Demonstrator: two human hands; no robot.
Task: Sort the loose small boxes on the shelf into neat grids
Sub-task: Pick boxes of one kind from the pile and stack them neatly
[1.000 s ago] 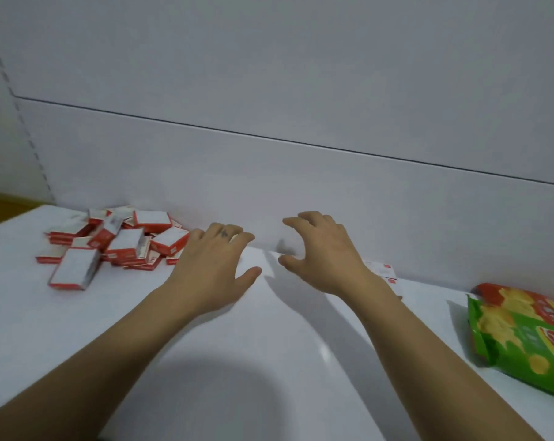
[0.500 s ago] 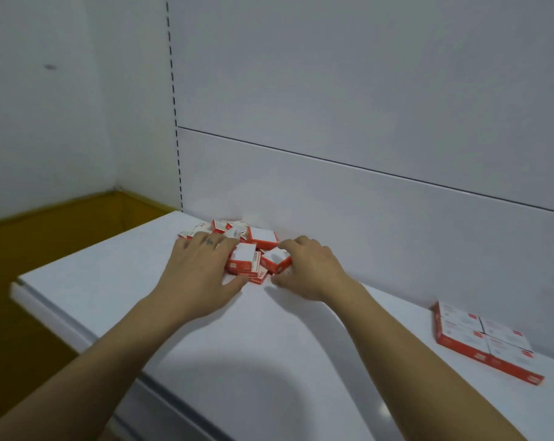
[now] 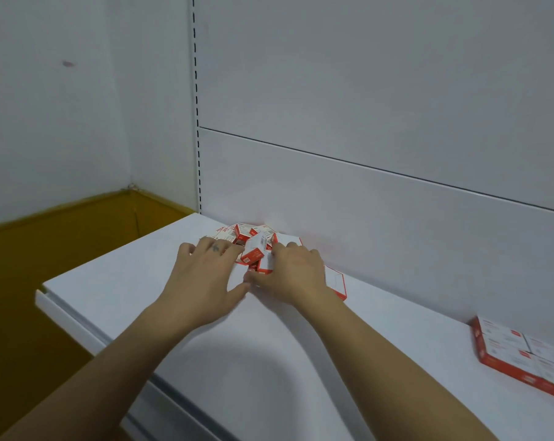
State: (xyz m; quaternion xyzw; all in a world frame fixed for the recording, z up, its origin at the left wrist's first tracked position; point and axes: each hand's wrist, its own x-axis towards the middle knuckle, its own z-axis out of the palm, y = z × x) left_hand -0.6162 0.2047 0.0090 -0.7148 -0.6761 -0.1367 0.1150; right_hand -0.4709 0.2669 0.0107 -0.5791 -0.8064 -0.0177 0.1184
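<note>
A white shelf [image 3: 269, 361] carries a jumbled pile [image 3: 253, 246] of red-and-white boxes at the back left (some tilted), one flat box [image 3: 336, 281] just beside it, and a neat grid [image 3: 523, 354] well apart, far right.

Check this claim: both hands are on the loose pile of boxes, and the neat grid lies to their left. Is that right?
No. The head view shows the neat grid to their right; the left hand and right hand are on the loose pile.

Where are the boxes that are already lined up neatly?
In the head view the neat grid of boxes lies at the right edge of the shelf, well apart from the loose pile near the left end.
</note>
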